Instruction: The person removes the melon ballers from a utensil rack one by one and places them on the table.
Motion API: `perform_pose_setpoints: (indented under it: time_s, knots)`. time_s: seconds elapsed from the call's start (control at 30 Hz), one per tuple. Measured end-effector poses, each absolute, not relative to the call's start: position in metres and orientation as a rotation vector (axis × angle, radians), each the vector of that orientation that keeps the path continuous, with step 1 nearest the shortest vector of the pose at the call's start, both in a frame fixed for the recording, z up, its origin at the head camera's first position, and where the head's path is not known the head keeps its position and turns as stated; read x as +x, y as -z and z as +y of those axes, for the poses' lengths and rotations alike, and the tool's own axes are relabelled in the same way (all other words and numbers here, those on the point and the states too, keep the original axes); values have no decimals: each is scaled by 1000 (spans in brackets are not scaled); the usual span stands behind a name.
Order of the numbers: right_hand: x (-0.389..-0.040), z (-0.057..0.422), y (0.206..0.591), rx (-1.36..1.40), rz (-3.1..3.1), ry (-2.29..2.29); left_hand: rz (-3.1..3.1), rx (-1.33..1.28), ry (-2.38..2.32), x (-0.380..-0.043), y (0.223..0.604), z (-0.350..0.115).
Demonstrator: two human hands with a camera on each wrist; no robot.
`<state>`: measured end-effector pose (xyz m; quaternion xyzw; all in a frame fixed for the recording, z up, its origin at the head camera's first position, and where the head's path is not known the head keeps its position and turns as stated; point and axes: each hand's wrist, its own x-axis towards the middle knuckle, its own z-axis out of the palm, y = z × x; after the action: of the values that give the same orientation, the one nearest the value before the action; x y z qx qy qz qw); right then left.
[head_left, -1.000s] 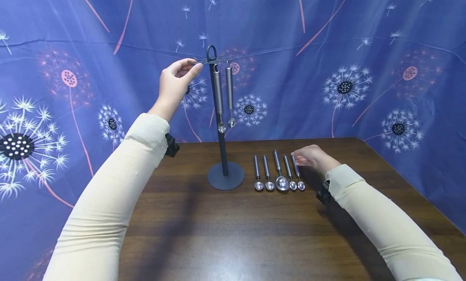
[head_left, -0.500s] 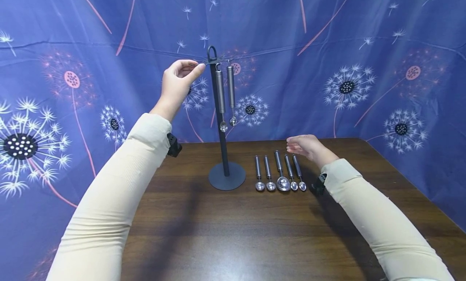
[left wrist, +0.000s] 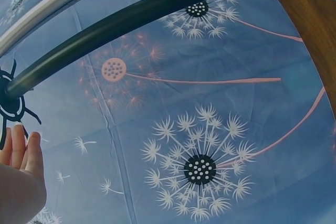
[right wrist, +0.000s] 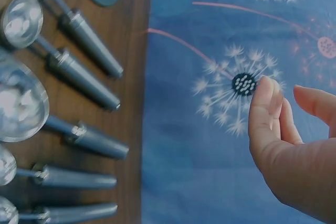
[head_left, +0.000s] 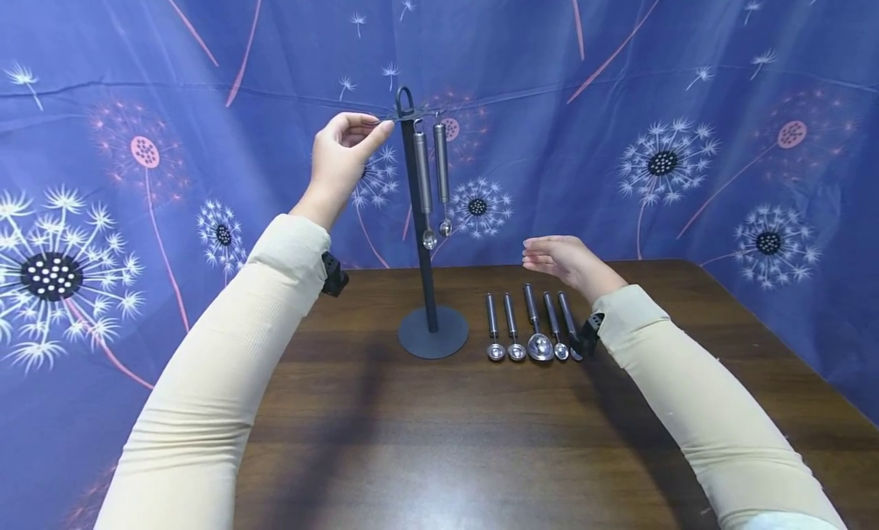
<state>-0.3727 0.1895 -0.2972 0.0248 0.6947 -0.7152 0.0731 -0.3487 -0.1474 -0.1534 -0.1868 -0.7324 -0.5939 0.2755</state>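
Observation:
A black utensil stand (head_left: 427, 267) with a round base and a ring of hooks at its top rises from the table. My left hand (head_left: 338, 155) pinches one of the hooks on its left side between thumb and fingers; the left wrist view shows the fingertips (left wrist: 33, 142) right at that hook. Two metal-handled scoops, a nearer scoop (head_left: 423, 179) and a farther scoop (head_left: 442, 164), hang bowl down from the right-hand hooks. My right hand (head_left: 565, 261) hovers above the far side of the table with relaxed fingers. Nothing lies between its fingers (right wrist: 261, 114) and thumb.
Several metal scoops lie in a row right of the stand, handles pointing away, with a larger-bowled scoop (head_left: 539, 347) in the middle. The wooden table (head_left: 439, 438) ends at a blue dandelion-print curtain (head_left: 549, 156). A black wrist camera (head_left: 592, 332) overlaps the rightmost scoop.
My right hand has left the rightmost scoop's handle, risen and moved left, away from the row. My left hand stays at the hook. The view has shifted slightly.

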Motion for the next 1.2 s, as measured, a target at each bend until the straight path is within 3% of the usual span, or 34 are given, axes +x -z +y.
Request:
perform_pose_setpoints:
  time_s: [0.73,1.2]
  knots:
    - [-375,120,241,-103,1926,2362,-1909,-506,1634,-351,154,-149]
    - [-364,94,216,-591,1952,2308,-1906,-501,1634,-353,153,-148]
